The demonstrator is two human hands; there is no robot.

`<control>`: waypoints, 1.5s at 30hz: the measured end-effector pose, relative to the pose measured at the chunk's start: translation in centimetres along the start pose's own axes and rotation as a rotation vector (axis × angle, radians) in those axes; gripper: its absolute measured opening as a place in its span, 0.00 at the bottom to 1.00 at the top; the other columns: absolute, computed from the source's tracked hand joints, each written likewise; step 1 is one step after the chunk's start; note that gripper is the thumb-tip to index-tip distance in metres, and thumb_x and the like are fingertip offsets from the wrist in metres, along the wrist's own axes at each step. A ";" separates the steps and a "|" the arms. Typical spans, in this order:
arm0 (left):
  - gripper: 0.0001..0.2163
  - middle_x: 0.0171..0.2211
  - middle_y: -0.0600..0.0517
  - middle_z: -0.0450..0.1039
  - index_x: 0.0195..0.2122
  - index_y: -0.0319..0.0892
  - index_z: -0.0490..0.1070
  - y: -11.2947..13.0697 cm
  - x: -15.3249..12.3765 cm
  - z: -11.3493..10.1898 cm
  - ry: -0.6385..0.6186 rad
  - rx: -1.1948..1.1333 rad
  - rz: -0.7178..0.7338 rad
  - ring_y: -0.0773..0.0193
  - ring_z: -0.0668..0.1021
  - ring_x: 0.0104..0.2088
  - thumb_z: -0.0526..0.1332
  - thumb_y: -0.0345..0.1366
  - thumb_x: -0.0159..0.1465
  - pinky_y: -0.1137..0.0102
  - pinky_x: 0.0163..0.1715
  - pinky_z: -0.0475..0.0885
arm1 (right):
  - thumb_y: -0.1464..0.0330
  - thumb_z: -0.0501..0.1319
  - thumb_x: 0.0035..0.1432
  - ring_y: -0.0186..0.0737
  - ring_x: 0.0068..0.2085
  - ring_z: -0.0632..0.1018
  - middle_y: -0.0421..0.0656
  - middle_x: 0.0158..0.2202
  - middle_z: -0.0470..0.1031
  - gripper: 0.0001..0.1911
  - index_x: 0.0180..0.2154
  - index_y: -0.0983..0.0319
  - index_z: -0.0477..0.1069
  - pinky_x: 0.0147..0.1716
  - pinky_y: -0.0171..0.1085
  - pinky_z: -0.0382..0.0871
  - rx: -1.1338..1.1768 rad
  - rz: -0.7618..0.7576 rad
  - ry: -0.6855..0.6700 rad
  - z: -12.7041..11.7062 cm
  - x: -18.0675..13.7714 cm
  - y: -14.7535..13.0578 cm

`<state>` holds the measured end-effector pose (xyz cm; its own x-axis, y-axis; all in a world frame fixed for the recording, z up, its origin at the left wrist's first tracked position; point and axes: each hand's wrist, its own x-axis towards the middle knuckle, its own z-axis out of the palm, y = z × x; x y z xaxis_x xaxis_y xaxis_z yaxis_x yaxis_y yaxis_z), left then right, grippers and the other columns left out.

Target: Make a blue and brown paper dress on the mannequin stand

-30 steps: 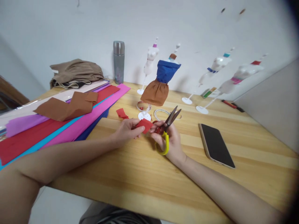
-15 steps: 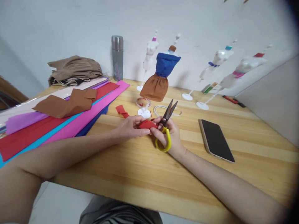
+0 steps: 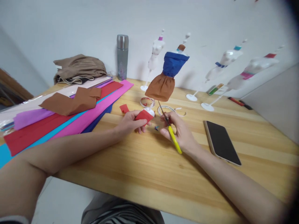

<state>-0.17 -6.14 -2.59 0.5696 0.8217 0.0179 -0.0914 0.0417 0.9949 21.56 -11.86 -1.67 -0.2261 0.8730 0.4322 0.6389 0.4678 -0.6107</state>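
My left hand (image 3: 131, 123) pinches a small folded piece of red crepe paper (image 3: 144, 118) between thumb and fingers, above the table. To its right, my right hand (image 3: 179, 130) holds scissors (image 3: 173, 137) with yellow handles and dark blades pointing away from me. The blades are apart from the red paper. Another red scrap (image 3: 124, 108) lies just beyond my left hand. Behind the hands stands a mini mannequin wearing a blue paper top (image 3: 175, 63) and a brown gathered skirt (image 3: 161, 87). A tiny blue scrap (image 3: 156, 128) lies between my hands.
Coloured paper strips (image 3: 77, 124) and a brown piece (image 3: 74, 101) cover the table's left. A brown cloth (image 3: 81, 68) and a flask (image 3: 122, 57) stand behind. Two tape rolls (image 3: 161, 111) lie near the hands. A phone (image 3: 221, 141) is at right, with bare mannequins (image 3: 227, 59) along the wall.
My hands have moved apart; the right has drawn the scissors away from the red paper and turned them edge-on. My left hand keeps the paper, now tilted. The view has shifted slightly.
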 end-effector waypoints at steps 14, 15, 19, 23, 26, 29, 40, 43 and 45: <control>0.05 0.19 0.53 0.73 0.32 0.36 0.74 0.3 -0.1 0.3 -0.012 0.033 0.037 0.71 0.73 0.19 0.63 0.32 0.56 0.75 0.20 0.69 | 0.53 0.63 0.59 0.51 0.37 0.75 0.48 0.36 0.70 0.16 0.41 0.58 0.67 0.35 0.48 0.72 -0.211 -0.060 -0.131 0.7 -0.2 -0.1; 0.04 0.19 0.53 0.73 0.32 0.36 0.74 0.3 -0.1 0.3 -0.010 0.038 0.032 0.71 0.73 0.19 0.63 0.31 0.57 0.75 0.20 0.69 | 0.53 0.63 0.59 0.50 0.36 0.75 0.49 0.37 0.70 0.16 0.41 0.58 0.67 0.34 0.48 0.72 -0.214 -0.057 -0.138 0.7 -0.3 -0.1; 0.02 0.18 0.54 0.73 0.31 0.37 0.73 0.1 0.0 0.4 0.021 0.020 0.015 0.70 0.74 0.19 0.62 0.30 0.57 0.75 0.19 0.67 | 0.53 0.62 0.60 0.50 0.35 0.75 0.48 0.37 0.69 0.17 0.41 0.59 0.67 0.33 0.48 0.72 -0.235 -0.034 -0.177 0.9 -0.3 0.0; 0.03 0.19 0.54 0.73 0.32 0.36 0.73 0.0 0.1 0.3 0.003 0.020 0.008 0.70 0.74 0.19 0.62 0.29 0.57 0.76 0.19 0.68 | 0.53 0.62 0.60 0.50 0.35 0.74 0.48 0.35 0.69 0.16 0.39 0.58 0.66 0.31 0.47 0.70 -0.242 -0.027 -0.175 0.9 -0.3 0.1; 0.03 0.19 0.53 0.73 0.33 0.36 0.74 0.1 0.0 0.3 0.003 0.047 0.006 0.70 0.74 0.20 0.62 0.29 0.58 0.76 0.20 0.69 | 0.52 0.61 0.60 0.50 0.34 0.74 0.48 0.34 0.69 0.16 0.38 0.58 0.66 0.30 0.46 0.68 -0.240 -0.029 -0.165 1.0 -0.3 0.1; 0.03 0.19 0.53 0.73 0.33 0.35 0.74 0.3 -0.1 0.3 0.002 0.068 0.001 0.70 0.74 0.19 0.63 0.29 0.58 0.76 0.20 0.69 | 0.52 0.60 0.60 0.50 0.33 0.74 0.48 0.33 0.69 0.16 0.38 0.58 0.67 0.29 0.45 0.66 -0.243 -0.039 -0.164 0.9 -0.3 0.0; 0.03 0.18 0.54 0.73 0.32 0.34 0.75 0.5 -0.1 0.4 -0.020 0.054 0.003 0.72 0.74 0.18 0.63 0.28 0.58 0.77 0.19 0.69 | 0.51 0.59 0.61 0.42 0.28 0.69 0.43 0.28 0.66 0.18 0.35 0.59 0.66 0.27 0.40 0.61 -0.252 -0.058 -0.147 1.1 -0.3 0.1; 0.03 0.19 0.54 0.74 0.33 0.35 0.75 0.4 -0.1 0.3 -0.028 0.050 0.012 0.72 0.74 0.18 0.63 0.29 0.58 0.78 0.19 0.69 | 0.51 0.59 0.61 0.42 0.27 0.68 0.43 0.27 0.65 0.17 0.34 0.59 0.66 0.27 0.40 0.59 -0.244 -0.057 -0.153 1.1 -0.3 0.2; 0.03 0.19 0.54 0.74 0.33 0.35 0.75 0.4 -0.1 0.3 -0.031 0.049 0.015 0.73 0.74 0.18 0.64 0.29 0.58 0.78 0.19 0.70 | 0.51 0.60 0.61 0.41 0.27 0.67 0.42 0.27 0.64 0.18 0.33 0.59 0.66 0.26 0.39 0.58 -0.235 -0.053 -0.159 1.0 -0.4 0.2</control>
<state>-0.02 -6.39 -2.17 0.5933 0.8042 0.0348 -0.0601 0.0012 0.9982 21.00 -11.93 -2.64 -0.3646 0.8676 0.3382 0.7719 0.4848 -0.4113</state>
